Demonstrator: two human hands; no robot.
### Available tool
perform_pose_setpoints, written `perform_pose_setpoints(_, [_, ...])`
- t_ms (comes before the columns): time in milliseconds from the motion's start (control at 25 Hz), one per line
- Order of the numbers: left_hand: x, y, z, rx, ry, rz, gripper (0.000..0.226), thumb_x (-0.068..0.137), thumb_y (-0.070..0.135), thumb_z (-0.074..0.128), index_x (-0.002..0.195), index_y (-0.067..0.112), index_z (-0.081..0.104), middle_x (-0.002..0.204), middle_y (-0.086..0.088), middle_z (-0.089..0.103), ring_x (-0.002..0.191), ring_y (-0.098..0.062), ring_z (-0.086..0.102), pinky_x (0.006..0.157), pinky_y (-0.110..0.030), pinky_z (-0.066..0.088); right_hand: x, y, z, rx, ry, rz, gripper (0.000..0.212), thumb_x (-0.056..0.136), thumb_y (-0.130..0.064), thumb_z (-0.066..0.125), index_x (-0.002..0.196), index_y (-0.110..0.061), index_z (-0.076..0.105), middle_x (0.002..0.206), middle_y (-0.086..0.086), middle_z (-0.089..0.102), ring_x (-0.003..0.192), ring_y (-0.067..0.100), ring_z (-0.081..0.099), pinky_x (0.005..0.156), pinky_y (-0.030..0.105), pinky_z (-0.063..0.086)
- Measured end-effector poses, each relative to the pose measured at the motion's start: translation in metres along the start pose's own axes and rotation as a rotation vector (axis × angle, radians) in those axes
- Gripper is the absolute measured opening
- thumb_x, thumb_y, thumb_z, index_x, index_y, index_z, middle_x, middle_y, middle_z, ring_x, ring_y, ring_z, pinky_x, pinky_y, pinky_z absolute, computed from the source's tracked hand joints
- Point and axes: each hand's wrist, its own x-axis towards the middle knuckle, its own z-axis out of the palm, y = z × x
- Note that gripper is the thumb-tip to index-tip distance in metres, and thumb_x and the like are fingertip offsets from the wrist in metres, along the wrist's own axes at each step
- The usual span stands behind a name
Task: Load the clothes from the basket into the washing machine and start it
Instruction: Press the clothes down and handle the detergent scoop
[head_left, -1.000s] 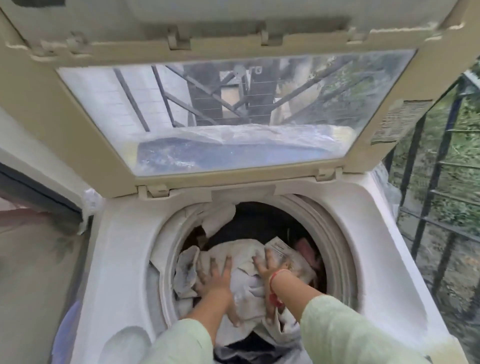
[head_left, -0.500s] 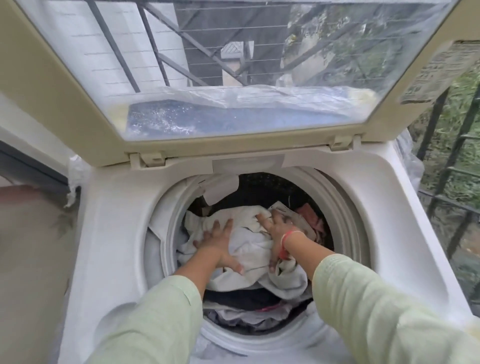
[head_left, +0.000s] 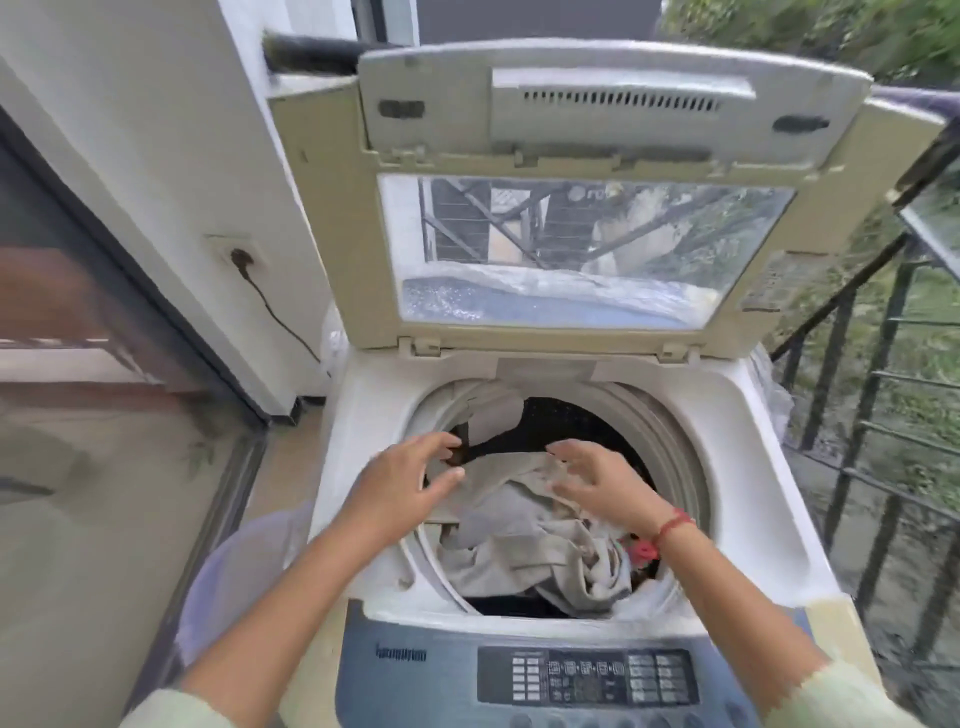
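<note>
Item 1. Washing machine (head_left: 769, 499): top-loader, white deck. It stands on a balcony floor between a white wall and a dark railing (head_left: 852, 415).

Item 2. Lid (head_left: 332, 218): cream frame, raised upright at the back. Its clear window reflects bars and foliage.

Item 3. Drum (head_left: 654, 441): round mouth, open, with a dark interior showing at the far side.

Item 4. Clothes (head_left: 519, 540): a crumpled pale grey-white bundle lying inside the drum and filling its near half, with dark fabric beneath. A small red piece (head_left: 643, 551) shows at the right edge of the bundle.

Item 5. Left grip (head_left: 400, 488): mine, over the drum's left rim. The fingers are spread and loosely bent and hold nothing. The thumb lies close to the cloth's edge, and I cannot tell whether it touches.

Item 6. Right grip (head_left: 597, 483): mine, over the bundle. The fingers are apart and lightly curved, with nothing held. A red thread band (head_left: 675, 525) circles the wrist.

Item 7. Control panel (head_left: 587, 675): blue-grey strip along the near edge of the machine, with rows of small buttons. The lettering is too blurred to read.

Item 8. Basket (head_left: 234, 551): lavender, blurred, on the floor just left of the machine under my left forearm. Its contents cannot be told.

Item 9. Wall socket (head_left: 239, 257): a dark cord runs from it down toward the machine's back.
</note>
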Motion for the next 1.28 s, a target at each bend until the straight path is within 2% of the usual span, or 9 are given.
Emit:
perform_pose_setpoints(80, [-0.032, -0.012, -0.029, -0.072, 0.215, 0.000, 0.029, 0.082, 0.050, 0.051, 0.107, 0.038, 0.059, 0.101, 0.022, 0.063, 0.097, -0.001, 0.060, 0.081, -0.026, 0.047, -0.024, -0.014, 0.003, 0.134, 0.273, -0.129, 0.033, 0.086, -0.025, 0.066, 0.118, -0.027, 0.058, 0.114, -0.008, 0.060, 0.103, 0.007, 0.060, 0.083, 0.021, 0.052])
perform_pose_setpoints(160, [-0.049, -0.026, -0.045, -0.105, 0.325, -0.035, 0.011, 0.084, 0.043, 0.058, 0.095, 0.045, 0.056, 0.092, 0.026, 0.063, 0.092, 0.001, 0.062, 0.077, -0.027, 0.049, -0.038, -0.023, 0.015, 0.184, 0.389, -0.199, 0.027, 0.086, -0.024, 0.066, 0.112, -0.027, 0.062, 0.109, -0.011, 0.061, 0.098, 0.005, 0.061, 0.088, 0.028, 0.051])
perform_pose_setpoints(280, [-0.062, -0.027, -0.050, -0.113, 0.390, -0.026, 0.022, 0.086, 0.025, 0.064, 0.092, 0.044, 0.056, 0.093, 0.024, 0.064, 0.092, 0.001, 0.062, 0.081, -0.025, 0.048, -0.047, -0.034, 0.035, 0.223, 0.389, -0.221, 0.019, 0.087, -0.021, 0.064, 0.102, -0.033, 0.062, 0.104, -0.014, 0.062, 0.092, 0.000, 0.061, 0.081, 0.024, 0.053])
perform_pose_setpoints(440, [-0.076, -0.020, -0.031, -0.162, 0.425, -0.001, 0.024, 0.087, 0.020, 0.064, 0.087, 0.043, 0.059, 0.093, 0.028, 0.064, 0.092, 0.012, 0.058, 0.074, -0.003, 0.040, -0.050, -0.036, 0.049, 0.350, 0.397, -0.160, 0.013, 0.089, -0.019, 0.062, 0.098, -0.028, 0.066, 0.101, -0.010, 0.067, 0.089, -0.001, 0.064, 0.081, 0.022, 0.054])
perform_pose_setpoints(600, [-0.101, -0.023, -0.012, -0.238, 0.526, -0.029, 0.017, 0.088, 0.021, 0.062, 0.087, 0.038, 0.062, 0.099, 0.031, 0.062, 0.092, 0.010, 0.058, 0.075, -0.003, 0.041, -0.056, -0.037, 0.051, 0.397, 0.461, -0.133, 0.012, 0.090, -0.013, 0.059, 0.092, -0.020, 0.069, 0.091, -0.009, 0.070, 0.082, -0.004, 0.063, 0.072, 0.019, 0.050])
perform_pose_setpoints(760, [-0.137, -0.049, -0.016, -0.317, 0.711, -0.179, 0.015, 0.086, 0.036, 0.055, 0.093, 0.028, 0.066, 0.095, 0.028, 0.064, 0.091, 0.011, 0.058, 0.076, -0.002, 0.040, -0.057, -0.059, 0.072, 0.406, 0.401, -0.203, 0.014, 0.091, -0.009, 0.057, 0.092, -0.017, 0.069, 0.090, -0.006, 0.069, 0.082, 0.000, 0.062, 0.072, 0.019, 0.048])
perform_pose_setpoints(920, [-0.171, -0.085, -0.052, -0.371, 0.861, -0.349, 0.011, 0.090, 0.018, 0.059, 0.096, 0.024, 0.066, 0.089, 0.016, 0.068, 0.088, 0.004, 0.061, 0.077, -0.007, 0.043, -0.052, -0.119, 0.103, 0.377, 0.223, -0.311, 0.018, 0.091, -0.009, 0.058, 0.091, -0.024, 0.068, 0.090, -0.009, 0.070, 0.083, 0.001, 0.064, 0.072, 0.015, 0.050])
perform_pose_setpoints(1120, [-0.208, -0.129, -0.092, -0.393, 1.021, -0.444, 0.010, 0.089, 0.019, 0.057, 0.094, 0.021, 0.065, 0.088, 0.005, 0.069, 0.083, 0.005, 0.061, 0.076, -0.005, 0.043, -0.049, -0.181, 0.135, 0.441, 0.042, -0.421, 0.014, 0.088, -0.011, 0.062, 0.094, -0.022, 0.069, 0.094, -0.007, 0.072, 0.092, 0.011, 0.067, 0.083, 0.023, 0.052])
perform_pose_setpoints(1280, [-0.201, -0.128, -0.098, -0.408, 1.061, -0.454, 0.011, 0.090, 0.019, 0.055, 0.094, 0.018, 0.066, 0.088, 0.002, 0.070, 0.082, 0.002, 0.061, 0.075, -0.008, 0.043, -0.048, -0.180, 0.133, 0.525, 0.069, -0.403, 0.013, 0.088, -0.009, 0.062, 0.096, -0.017, 0.069, 0.094, -0.001, 0.071, 0.094, 0.015, 0.067, 0.084, 0.026, 0.052])
